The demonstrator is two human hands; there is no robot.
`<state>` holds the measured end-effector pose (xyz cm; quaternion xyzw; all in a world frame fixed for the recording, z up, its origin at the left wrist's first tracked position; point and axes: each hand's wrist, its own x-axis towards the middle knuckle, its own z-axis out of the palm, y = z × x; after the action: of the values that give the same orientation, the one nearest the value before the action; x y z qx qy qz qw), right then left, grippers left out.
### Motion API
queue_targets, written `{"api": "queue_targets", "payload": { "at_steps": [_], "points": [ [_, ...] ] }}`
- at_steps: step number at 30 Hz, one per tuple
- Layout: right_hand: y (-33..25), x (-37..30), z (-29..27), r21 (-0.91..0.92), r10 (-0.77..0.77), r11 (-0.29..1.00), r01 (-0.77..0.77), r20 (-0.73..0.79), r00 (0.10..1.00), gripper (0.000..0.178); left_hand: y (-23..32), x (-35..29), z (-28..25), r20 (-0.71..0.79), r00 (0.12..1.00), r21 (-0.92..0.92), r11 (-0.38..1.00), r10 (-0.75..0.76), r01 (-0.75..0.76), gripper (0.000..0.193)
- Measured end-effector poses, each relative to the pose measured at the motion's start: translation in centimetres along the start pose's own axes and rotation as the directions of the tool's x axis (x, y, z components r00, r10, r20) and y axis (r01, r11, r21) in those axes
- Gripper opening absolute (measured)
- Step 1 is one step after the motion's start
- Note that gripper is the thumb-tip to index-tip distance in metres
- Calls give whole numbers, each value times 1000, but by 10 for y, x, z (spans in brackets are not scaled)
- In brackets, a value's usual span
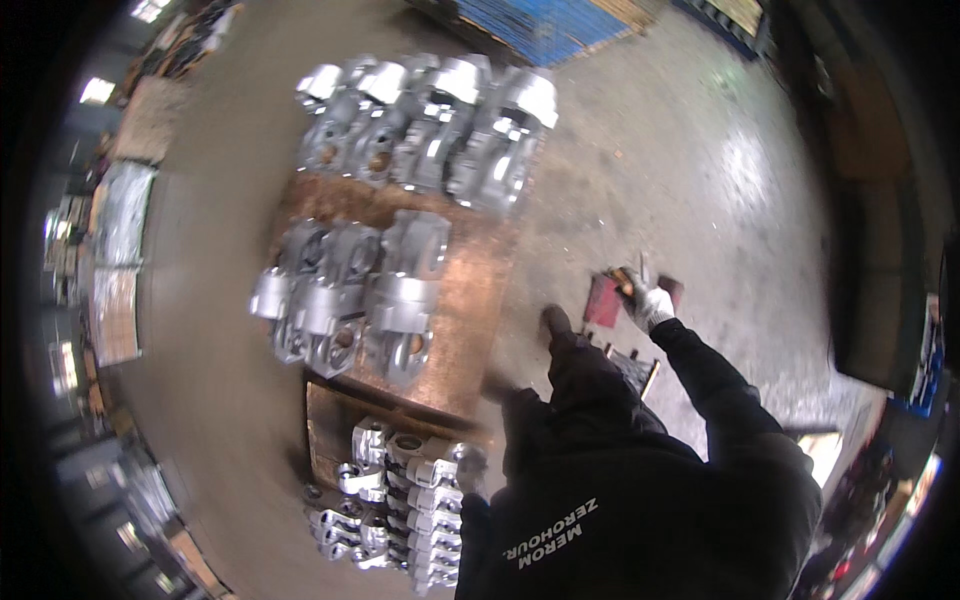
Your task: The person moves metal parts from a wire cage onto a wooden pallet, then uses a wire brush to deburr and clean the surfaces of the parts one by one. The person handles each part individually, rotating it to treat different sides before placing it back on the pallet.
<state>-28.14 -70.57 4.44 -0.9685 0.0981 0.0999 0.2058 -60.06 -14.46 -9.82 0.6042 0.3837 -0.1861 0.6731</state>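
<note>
My right hand (650,307), in a white glove, reaches out to the right over the floor. Its fingers are closed round a small dark and orange-brown object (624,282) whose kind I cannot make out. Beside this hand is a red flat piece (601,302). Low and close to my body, my left hand (472,468) is a grey blur at the edge of a stack of silver metal castings (430,520). Whether it touches them I cannot tell, and its fingers are smeared.
Two rows of larger silver castings, the far row (430,130) and the near row (350,295), stand on a brown board (470,315). A blue pallet (540,25) lies at the far side. Stacked boxes (120,260) line the left. Under my right arm is a slatted frame (632,370).
</note>
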Motion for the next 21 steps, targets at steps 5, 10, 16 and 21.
{"api": "queue_targets", "payload": {
  "at_steps": [5, 10, 16, 21],
  "points": [
    [94, -50, -4, 60, 269, 962, -268, -10, 963, 50, 124, -30, 108, -165, 971, 425, 876, -173, 228, 50],
    [224, -163, -2, 460, 556, 772, -438, -156, 816, 42, 135, 52, 79, -125, 992, 388, 919, -19, 66, 47],
    [392, -282, -79, 812, 781, 580, -72, -528, 335, 42, 174, 63, 142, 48, 996, 342, 938, -77, 56, 29],
    [244, -192, -131, 912, 838, 383, 151, -411, 358, 41, 130, 49, 89, 69, 997, 541, 839, 23, -57, 33]
  ]
}}
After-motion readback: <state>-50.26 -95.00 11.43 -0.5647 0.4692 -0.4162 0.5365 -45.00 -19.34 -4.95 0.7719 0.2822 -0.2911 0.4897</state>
